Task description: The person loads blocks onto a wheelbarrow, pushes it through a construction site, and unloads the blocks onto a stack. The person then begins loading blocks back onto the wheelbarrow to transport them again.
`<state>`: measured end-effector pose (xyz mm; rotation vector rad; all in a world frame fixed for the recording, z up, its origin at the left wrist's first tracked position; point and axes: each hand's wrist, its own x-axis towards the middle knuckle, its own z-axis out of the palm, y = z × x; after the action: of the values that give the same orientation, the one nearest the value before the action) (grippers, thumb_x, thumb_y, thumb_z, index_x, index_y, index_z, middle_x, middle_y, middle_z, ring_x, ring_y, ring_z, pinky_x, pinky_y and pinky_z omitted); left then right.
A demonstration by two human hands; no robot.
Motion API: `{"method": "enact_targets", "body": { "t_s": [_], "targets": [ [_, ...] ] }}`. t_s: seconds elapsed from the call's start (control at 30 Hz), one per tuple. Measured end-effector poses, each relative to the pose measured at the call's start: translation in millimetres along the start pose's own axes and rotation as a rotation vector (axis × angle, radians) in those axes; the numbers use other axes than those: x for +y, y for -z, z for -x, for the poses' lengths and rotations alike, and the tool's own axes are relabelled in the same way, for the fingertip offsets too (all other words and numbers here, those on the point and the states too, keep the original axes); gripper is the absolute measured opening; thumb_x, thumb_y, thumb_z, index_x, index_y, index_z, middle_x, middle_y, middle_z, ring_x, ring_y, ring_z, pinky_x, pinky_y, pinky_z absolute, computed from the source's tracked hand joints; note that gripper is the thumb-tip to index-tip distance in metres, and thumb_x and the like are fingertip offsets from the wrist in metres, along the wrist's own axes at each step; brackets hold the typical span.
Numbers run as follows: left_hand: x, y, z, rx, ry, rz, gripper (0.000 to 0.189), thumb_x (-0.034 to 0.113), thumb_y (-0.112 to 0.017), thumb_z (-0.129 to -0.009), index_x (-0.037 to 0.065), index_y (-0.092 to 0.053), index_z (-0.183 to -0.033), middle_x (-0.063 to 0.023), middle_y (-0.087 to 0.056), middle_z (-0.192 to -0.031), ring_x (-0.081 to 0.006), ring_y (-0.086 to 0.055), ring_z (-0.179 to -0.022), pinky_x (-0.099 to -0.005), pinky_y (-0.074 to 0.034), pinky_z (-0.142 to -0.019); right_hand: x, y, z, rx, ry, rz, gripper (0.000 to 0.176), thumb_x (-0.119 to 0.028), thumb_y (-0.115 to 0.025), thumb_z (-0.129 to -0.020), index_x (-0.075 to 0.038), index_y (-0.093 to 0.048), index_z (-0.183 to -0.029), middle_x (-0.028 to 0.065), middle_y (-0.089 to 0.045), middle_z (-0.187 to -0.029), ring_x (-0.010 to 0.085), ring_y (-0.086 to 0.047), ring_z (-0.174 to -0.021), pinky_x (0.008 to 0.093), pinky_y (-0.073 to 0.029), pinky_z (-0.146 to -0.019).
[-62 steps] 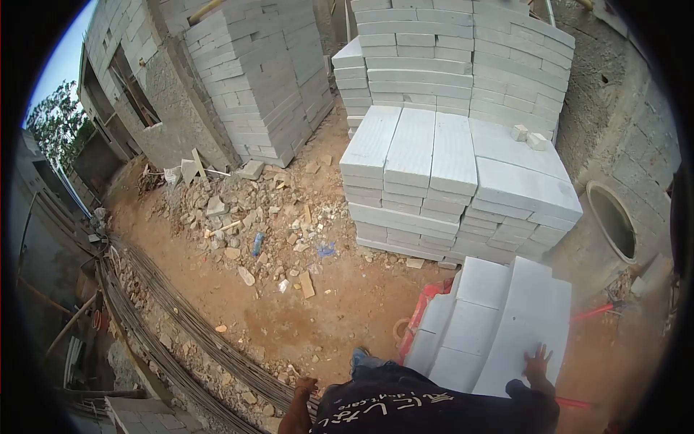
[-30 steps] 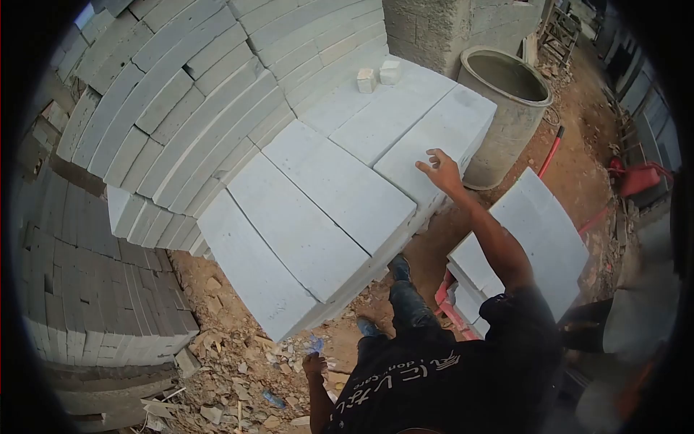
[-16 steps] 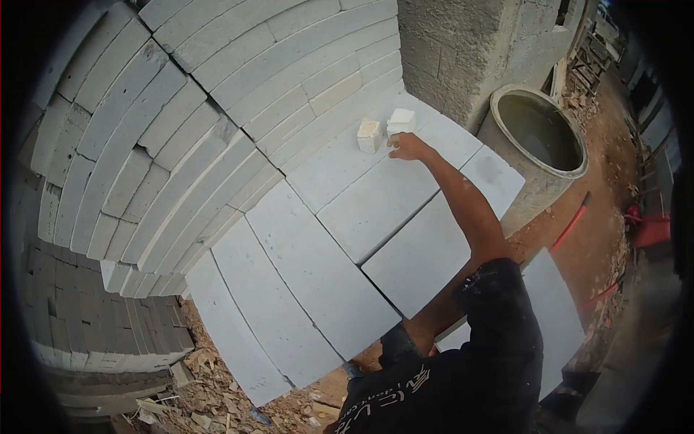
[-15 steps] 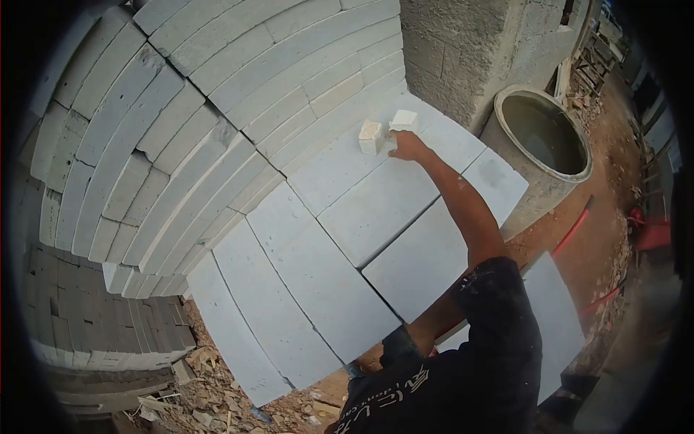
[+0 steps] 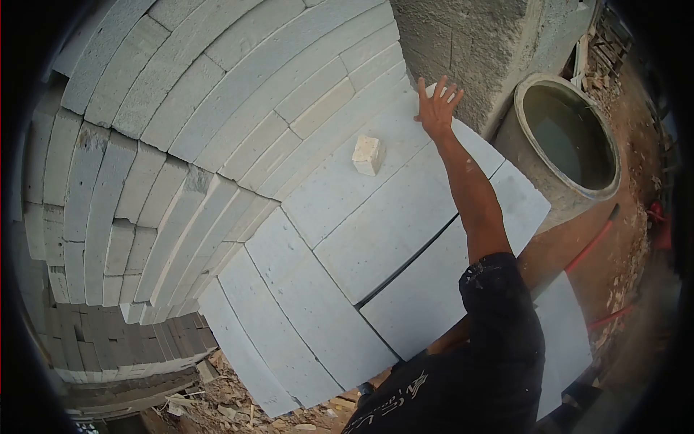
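The right hand (image 5: 437, 114) was observed right of upper centre, fingers spread over a mostly hidden small white block (image 5: 431, 90); contact could not be confirmed. A pale cube (image 5: 369, 155) was noted to its lower left on stacked slabs (image 5: 383, 239). The left hand could not be discerned.

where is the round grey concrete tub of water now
In the head view, the round grey concrete tub stands at upper right, beside the rough grey concrete wall and right of the right hand.
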<state>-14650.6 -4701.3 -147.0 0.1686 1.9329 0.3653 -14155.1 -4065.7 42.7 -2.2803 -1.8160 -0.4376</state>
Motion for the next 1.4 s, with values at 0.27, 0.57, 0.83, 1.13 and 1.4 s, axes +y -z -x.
{"method": "enact_targets", "body": {
  "t_s": [0.27, 0.57, 0.83, 1.13, 1.4],
  "targets": [
    [11, -1, 7, -0.006, 0.013, -0.037, 0.036, 0.037, -0.055, -0.089, 0.004, -0.054, -0.104, -0.0133, -0.062, -0.087, -0.0211, -0.057, -0.076, -0.0366, -0.043, -0.065, -95, 9, 32, -0.557, 0.499, -0.632, 0.071, -0.036, -0.079, -0.068, -0.024, -0.049, -0.132, 0.027, -0.043, -0.128, 0.0449, -0.043, -0.119, 0.0681, -0.021, -0.1],
    [10, 15, 8, -0.036, -0.009, -0.08, 0.04, 0.039, -0.054, -0.089, 0.004, -0.053, -0.109, -0.0136, -0.061, -0.093, -0.0213, -0.056, -0.083, -0.0368, -0.043, -0.071, -35, 1, 3, 0.271, 0.219, -0.036, 0.069, -0.027, -0.075, -0.074, -0.022, -0.044, -0.135, 0.031, -0.03, -0.137, 0.0435, -0.035, -0.124, 0.0705, -0.011, -0.102],
    [11, 31, -9, -0.12, -0.072, -0.168, 0.044, 0.041, -0.054, -0.09, 0.005, -0.052, -0.114, -0.0138, -0.061, -0.098, -0.0214, -0.056, -0.089, -0.037, -0.043, -0.076, 5, 81, 118, 0.225, 0.074, -0.695, 0.052, -0.023, -0.069, -0.082, -0.01, -0.05, -0.129, 0.0283, -0.037, -0.136, 0.0363, -0.049, -0.12, 0.0493, -0.036, -0.101],
    [2, 74, -48, -0.331, -0.17, -0.466, 0.049, 0.043, -0.054, -0.09, 0.005, -0.051, -0.119, -0.0141, -0.061, -0.104, -0.0215, -0.056, -0.097, -0.0372, -0.042, -0.082, 12, 159, 408, 0.202, -0.189, -1.17, 0.034, -0.009, -0.068, -0.08, -0.006, -0.06, -0.113, 0.0133, -0.06, -0.111, 0.0201, -0.064, -0.097, 0.0282, -0.052, -0.073],
    [-30, 109, -63, -0.526, -0.208, -0.791, 0.053, 0.045, -0.054, -0.09, 0.005, -0.05, -0.124, -0.0143, -0.061, -0.109, -0.0216, -0.055, -0.103, -0.0374, -0.042, -0.087, 1, 199, 727, -0.039, -0.648, -0.845, 0.036, -0.021, -0.071, -0.081, -0.005, -0.061, -0.112, 0.0145, -0.062, -0.107, 0.0241, -0.062, -0.093, 0.0364, -0.05, -0.082]
  ]
}}
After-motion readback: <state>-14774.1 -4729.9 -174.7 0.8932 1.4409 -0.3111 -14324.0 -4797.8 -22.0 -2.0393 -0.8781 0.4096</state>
